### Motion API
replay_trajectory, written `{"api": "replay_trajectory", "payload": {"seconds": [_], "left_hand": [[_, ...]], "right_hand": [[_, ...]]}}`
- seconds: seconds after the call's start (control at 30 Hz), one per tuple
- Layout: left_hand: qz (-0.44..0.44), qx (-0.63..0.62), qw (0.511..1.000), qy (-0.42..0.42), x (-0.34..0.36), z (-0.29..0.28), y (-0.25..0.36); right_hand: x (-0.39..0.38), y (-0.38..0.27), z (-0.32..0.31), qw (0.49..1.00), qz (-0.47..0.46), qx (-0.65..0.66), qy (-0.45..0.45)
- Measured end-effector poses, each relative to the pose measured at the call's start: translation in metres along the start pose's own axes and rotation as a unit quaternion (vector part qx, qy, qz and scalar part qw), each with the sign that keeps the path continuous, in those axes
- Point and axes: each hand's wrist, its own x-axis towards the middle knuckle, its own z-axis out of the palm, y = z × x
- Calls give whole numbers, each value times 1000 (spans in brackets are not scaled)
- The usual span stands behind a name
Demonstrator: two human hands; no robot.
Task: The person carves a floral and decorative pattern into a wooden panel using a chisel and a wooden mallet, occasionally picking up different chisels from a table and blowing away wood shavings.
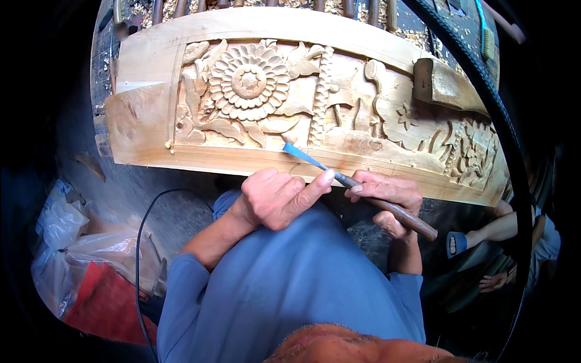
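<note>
My right hand [390, 196] is closed round the brown wooden handle of a chisel [399, 213]. The chisel slants up and left, and its bluish, flared blade is over the lower border of a carved wooden panel [145, 130]. By the panel's near edge, my left hand [275, 196] has its fingers curled, with one digit stretched to the chisel's shank. The inside of that hand is hidden. Above the blade, a carved flower [248, 81] with layered petals stands in relief among leaves. A rope-like carved strip [322, 97] divides it from a scene on the right.
Along the bench's far side lie several tool handles [348, 7] among wood shavings. A wooden block [451, 88] rests on the panel's right part. A green-bristled brush [487, 42] lies far right. Plastic bags [60, 224] and red material [103, 299] are lower left; another person's foot [454, 243] is right.
</note>
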Motion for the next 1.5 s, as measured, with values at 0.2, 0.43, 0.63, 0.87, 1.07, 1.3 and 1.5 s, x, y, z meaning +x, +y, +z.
{"api": "replay_trajectory", "payload": {"seconds": [0.2, 0.43, 0.63, 0.87, 1.07, 1.3, 1.5], "left_hand": [[-19, 7, 1000, 1, 16, -6, -3], [-32, 14, 999, 17, 14, -2, -4], [-33, 42, 998, 23, 14, -4, -4], [-84, -19, 996, 16, 13, -4, 3], [17, 153, 981, 118, 56, -67, 8], [-98, 305, 921, 223, 48, -120, -59], [-184, 268, 914, 241, 40, -118, -57]], "right_hand": [[11, -13, 0, 999, 38, -35, -13], [21, -18, 1, 995, 52, -70, -42], [23, -16, 0, 991, 113, -43, -55], [23, -20, 13, 991, 127, 36, -16], [2, -9, -5, 999, -6, -7, 38], [-29, -20, -36, 967, -139, -117, 180], [-1, -38, -52, 861, -282, -403, 131]]}}
